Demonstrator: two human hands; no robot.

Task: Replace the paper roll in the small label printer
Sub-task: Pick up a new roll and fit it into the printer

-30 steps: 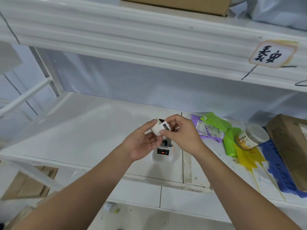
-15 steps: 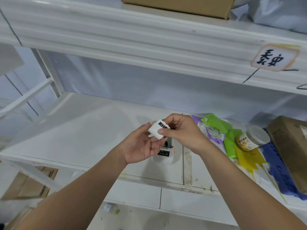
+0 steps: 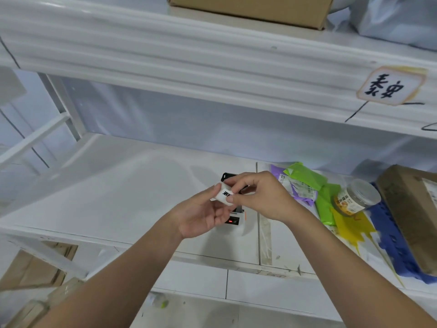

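Observation:
A small white paper roll (image 3: 223,194) with black print is held above the shelf between both hands. My left hand (image 3: 201,215) cups it from below and left, fingertips on its side. My right hand (image 3: 259,196) pinches its right end with thumb and forefinger. Below them the small white label printer (image 3: 233,221) lies on the white shelf (image 3: 118,197), mostly hidden by my hands; a red light shows on its dark panel and its black lid (image 3: 228,176) stands open behind.
Right of the printer lie green and purple packets (image 3: 305,179), a clear jar with a yellow label (image 3: 354,197), yellow and blue sheets (image 3: 387,245) and a cardboard box (image 3: 411,209). An upper shelf (image 3: 212,55) with a box hangs overhead.
Both hands with the roll have shifted slightly; the roll has turned a little between the fingers, and the view has tilted a bit. The printer has not moved.

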